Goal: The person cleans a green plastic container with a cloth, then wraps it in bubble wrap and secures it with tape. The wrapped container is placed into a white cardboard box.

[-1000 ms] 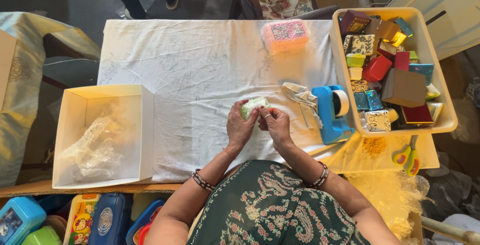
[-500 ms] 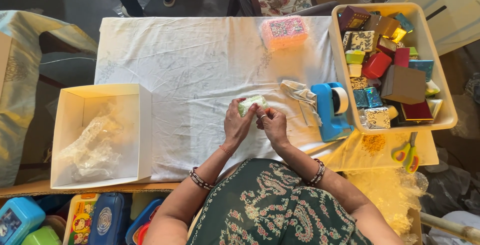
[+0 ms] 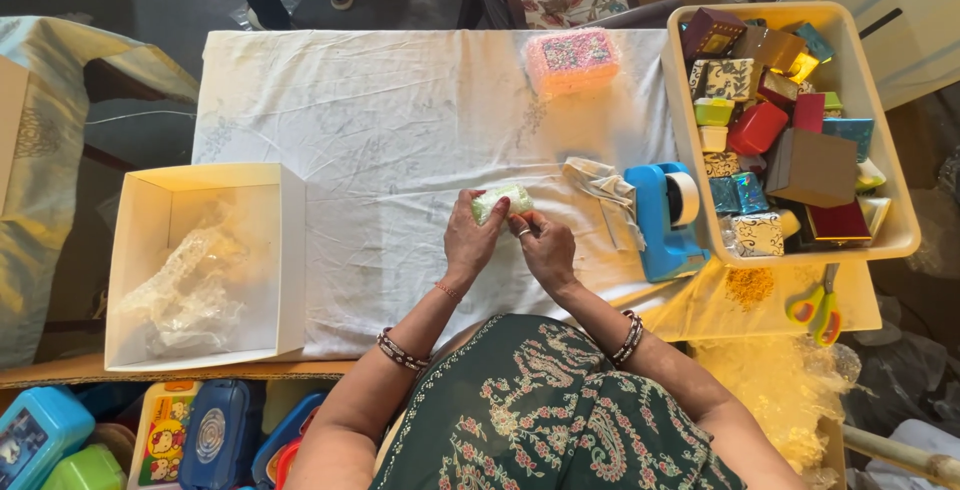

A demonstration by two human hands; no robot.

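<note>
Gripping a small pale green plastic-wrapped packet (image 3: 501, 200) near the bench's (image 3: 400, 110) front edge, our left hand (image 3: 470, 242) and right hand (image 3: 547, 248) pinch its ends; it seems light, soft and slippery.

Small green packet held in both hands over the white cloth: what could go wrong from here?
1. The packet is pinched only by the fingertips of the left hand and right hand, so it might slip onto the cloth.
2. The blue tape dispenser sits close to the right hand; an elbow swing could knock it.
3. The scissors lie near the table's right edge and could be nudged off.
</note>
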